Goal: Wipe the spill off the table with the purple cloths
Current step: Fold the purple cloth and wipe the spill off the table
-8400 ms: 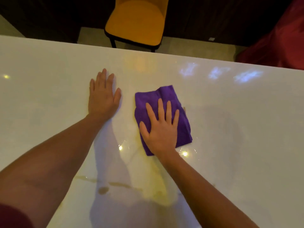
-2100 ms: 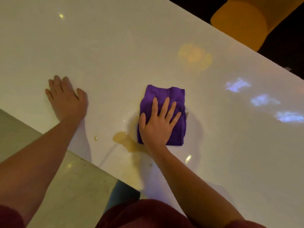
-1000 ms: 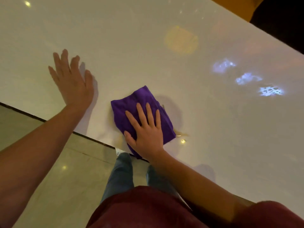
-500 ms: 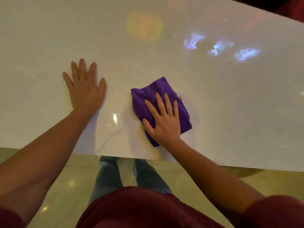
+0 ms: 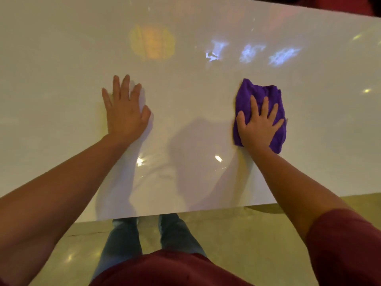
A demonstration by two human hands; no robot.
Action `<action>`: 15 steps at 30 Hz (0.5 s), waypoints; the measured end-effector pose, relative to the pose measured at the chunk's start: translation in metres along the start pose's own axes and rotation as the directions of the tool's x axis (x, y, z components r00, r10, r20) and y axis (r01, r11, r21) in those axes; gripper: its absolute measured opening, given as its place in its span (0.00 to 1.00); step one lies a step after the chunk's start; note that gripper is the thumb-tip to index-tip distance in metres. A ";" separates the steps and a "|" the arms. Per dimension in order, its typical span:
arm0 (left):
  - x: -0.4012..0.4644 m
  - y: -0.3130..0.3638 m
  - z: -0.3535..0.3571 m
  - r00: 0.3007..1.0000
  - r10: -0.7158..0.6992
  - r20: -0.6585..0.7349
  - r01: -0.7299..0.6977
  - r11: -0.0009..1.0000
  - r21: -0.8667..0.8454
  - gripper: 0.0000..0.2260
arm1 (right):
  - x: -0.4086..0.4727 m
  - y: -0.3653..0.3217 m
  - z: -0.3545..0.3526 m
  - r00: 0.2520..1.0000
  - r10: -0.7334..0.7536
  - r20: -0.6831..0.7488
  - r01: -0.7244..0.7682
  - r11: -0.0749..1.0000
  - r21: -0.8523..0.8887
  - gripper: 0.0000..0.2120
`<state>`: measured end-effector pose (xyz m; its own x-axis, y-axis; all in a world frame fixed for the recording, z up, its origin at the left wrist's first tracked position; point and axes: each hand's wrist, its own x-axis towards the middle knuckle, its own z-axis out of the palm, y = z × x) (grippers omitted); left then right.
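No writing, brand or label can be read anywhere in the frame, and no container stands on the glossy white desk. The purple cloth lies bunched flat on the desk at centre right of the frame. The right hand presses down on the cloth's near part with fingers spread, palm flat, not clenched around it. The left hand lies flat and released on bare desk at centre left, fingers splayed, well apart from the cloth. Between the two forearms, in the lower middle, the surface shows a faint wet sheen with bright light glints. An orange reflection and three bluish ones sit in the upper part of the desk. Below the near edge appear blue jeans and a maroon shirt.
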<state>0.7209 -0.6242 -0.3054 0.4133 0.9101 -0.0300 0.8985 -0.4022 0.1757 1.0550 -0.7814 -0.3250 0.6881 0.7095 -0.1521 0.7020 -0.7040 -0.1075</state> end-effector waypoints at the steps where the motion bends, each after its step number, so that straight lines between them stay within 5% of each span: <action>1: 0.007 0.012 0.001 1.000 0.027 -0.002 -0.028 1.000 -0.008 0.28 | 0.008 0.013 -0.002 0.999 0.049 -0.007 -0.049 0.999 0.002 0.34; 7: 0.031 0.037 0.020 0.994 0.109 -0.003 -0.109 0.994 -0.009 0.26 | 0.002 0.064 -0.007 0.980 0.197 -0.013 -0.197 0.980 0.002 0.36; 15: 0.031 0.033 0.039 0.991 0.073 -0.113 -0.083 0.993 -0.090 0.27 | -0.118 -0.009 0.032 0.993 -0.079 -0.084 0.079 0.997 -0.005 0.35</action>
<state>0.7694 -0.6132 -0.3384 0.4580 0.8839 0.0948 0.8442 -0.4659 0.2650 0.9614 -0.8599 -0.3374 0.6437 0.7630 -0.0596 0.7549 -0.6458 -0.1141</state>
